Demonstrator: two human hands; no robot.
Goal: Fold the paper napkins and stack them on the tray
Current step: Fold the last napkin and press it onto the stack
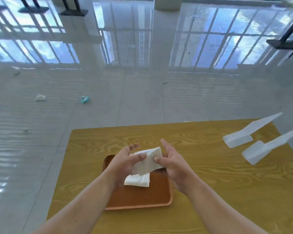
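A white paper napkin (148, 161) is held up above the orange-brown tray (139, 198), folded into a rough rectangle. My left hand (125, 163) pinches its left side with the thumb on top. My right hand (172, 163) grips its right edge, thumb pressed on the paper, fingers spread behind it. Below the held napkin a small stack of folded white napkins (138, 180) lies on the tray's upper middle, partly hidden by my left wrist.
The tray sits on a yellow wood-grain table (210, 174). Two white plastic wedge-shaped pieces (243, 135) (260, 151) lie at the table's right side. Beyond the far edge is glossy tiled floor with two crumpled scraps (40, 97) (84, 99).
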